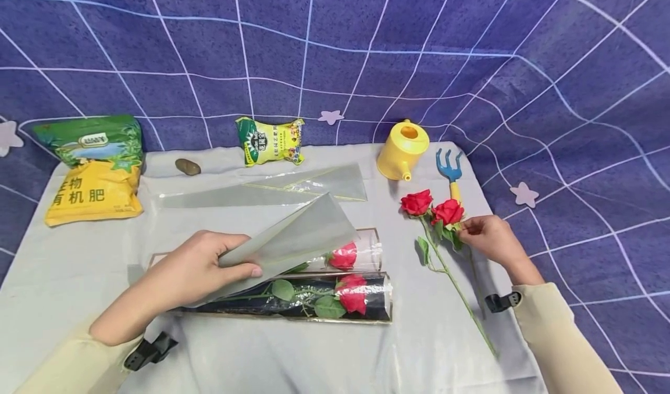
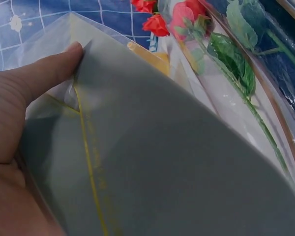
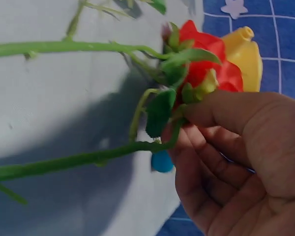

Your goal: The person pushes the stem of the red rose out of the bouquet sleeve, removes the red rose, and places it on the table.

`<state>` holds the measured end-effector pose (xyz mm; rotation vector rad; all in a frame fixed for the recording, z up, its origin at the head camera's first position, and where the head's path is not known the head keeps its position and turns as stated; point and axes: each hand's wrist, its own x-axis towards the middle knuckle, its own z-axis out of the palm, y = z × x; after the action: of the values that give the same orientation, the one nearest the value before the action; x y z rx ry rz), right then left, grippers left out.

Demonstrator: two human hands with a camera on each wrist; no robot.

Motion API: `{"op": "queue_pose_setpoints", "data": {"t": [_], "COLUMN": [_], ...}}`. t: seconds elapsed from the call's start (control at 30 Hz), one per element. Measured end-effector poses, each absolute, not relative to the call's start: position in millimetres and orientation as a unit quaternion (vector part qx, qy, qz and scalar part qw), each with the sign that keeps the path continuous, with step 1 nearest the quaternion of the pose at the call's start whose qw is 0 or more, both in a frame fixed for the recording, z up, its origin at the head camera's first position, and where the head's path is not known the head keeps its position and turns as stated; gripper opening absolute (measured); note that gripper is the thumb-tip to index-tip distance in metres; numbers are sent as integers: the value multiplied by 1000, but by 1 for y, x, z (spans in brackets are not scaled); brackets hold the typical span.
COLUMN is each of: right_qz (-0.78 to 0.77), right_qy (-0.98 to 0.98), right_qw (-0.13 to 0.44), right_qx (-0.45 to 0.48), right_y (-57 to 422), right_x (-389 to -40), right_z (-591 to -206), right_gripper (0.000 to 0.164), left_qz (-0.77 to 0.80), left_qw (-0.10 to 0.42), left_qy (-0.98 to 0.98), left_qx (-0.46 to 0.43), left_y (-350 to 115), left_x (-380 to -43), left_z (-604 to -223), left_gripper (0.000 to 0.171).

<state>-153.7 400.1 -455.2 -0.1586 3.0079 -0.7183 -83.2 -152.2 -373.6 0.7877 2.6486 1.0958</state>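
Observation:
My left hand (image 1: 196,269) grips a grey translucent flower sleeve (image 1: 298,231) between thumb and fingers, its wide end raised and tilted to the right. Beneath it lie two wrapped roses, one in a white sleeve (image 1: 370,251) and one in a black sleeve (image 1: 373,301). On the right, my right hand (image 1: 492,240) pinches the stem of a red rose (image 1: 448,212) just under its bloom; the right wrist view shows the green stem (image 3: 88,158) bent at the fingertips. Beside it is another red rose (image 1: 416,202), its stem slanting toward the table's front.
Another grey sleeve (image 1: 335,181) lies flat behind my left hand. Along the back stand a fertilizer bag (image 1: 94,190), a dark stone (image 1: 188,166), a small yellow-green packet (image 1: 271,142), a yellow watering can (image 1: 400,152) and a blue hand fork (image 1: 449,167). Blue grid cloth hangs behind.

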Motion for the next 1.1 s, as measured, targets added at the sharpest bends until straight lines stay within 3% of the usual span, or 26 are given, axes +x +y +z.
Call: {"op": "queue_pose_setpoints", "data": {"t": [0.43,0.9,1.1], "right_qz": [-226,-164,-207], "right_qy": [971,982,970], "right_qw": [17,5,-86], "right_qx": [-82,-96,-90], "right_y": [386,385,370], "right_x": [-161,-158,-154], "right_z": [-480,-444,-426], "right_gripper": [9,18,16], "left_qz": [369,367,366], "left_qw": [88,94,102], "left_qy": [882,884,883], "left_qx": [278,274,276], "left_y": [-148,-152,-150], "left_x": [-84,-84,-84], "left_z": [-374,-376,-375], "left_gripper": [24,24,24]}}
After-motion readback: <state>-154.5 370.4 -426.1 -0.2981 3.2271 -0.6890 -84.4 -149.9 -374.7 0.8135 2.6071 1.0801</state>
